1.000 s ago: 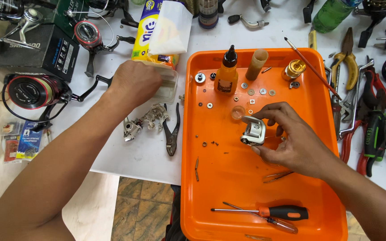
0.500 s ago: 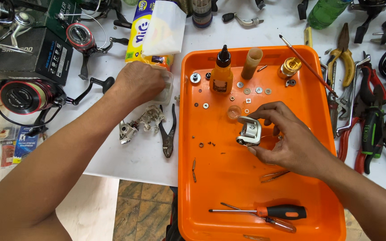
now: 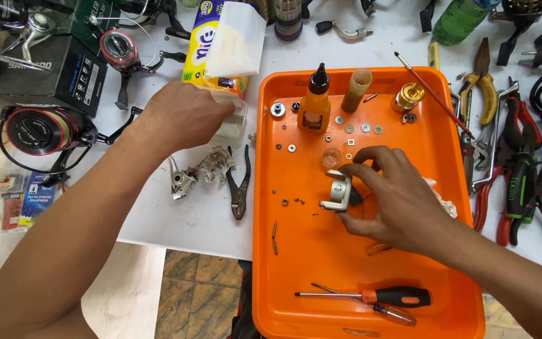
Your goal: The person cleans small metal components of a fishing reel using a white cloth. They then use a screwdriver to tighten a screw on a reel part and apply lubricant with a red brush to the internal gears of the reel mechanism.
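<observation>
My right hand (image 3: 393,194) rests inside the orange tray (image 3: 308,263) and grips a small silver reel part (image 3: 337,191) between thumb and fingers. My left hand (image 3: 180,116) lies to the left of the tray, with its fingers on a small clear plastic box (image 3: 232,125) next to a yellow tissue pack (image 3: 211,47). A white tissue (image 3: 236,37) sticks up from that pack.
An orange oil bottle (image 3: 314,103), a tan tube (image 3: 356,90), a gold spool (image 3: 407,95), washers and a screwdriver (image 3: 377,295) lie in the tray. Black pliers (image 3: 241,185) and reel parts (image 3: 196,172) lie left of it. Fishing reels (image 3: 39,129) sit far left, hand tools (image 3: 512,169) far right.
My right hand has turned the silver reel part a little in the tray. My left hand has stayed at the clear box by the tissue pack.
</observation>
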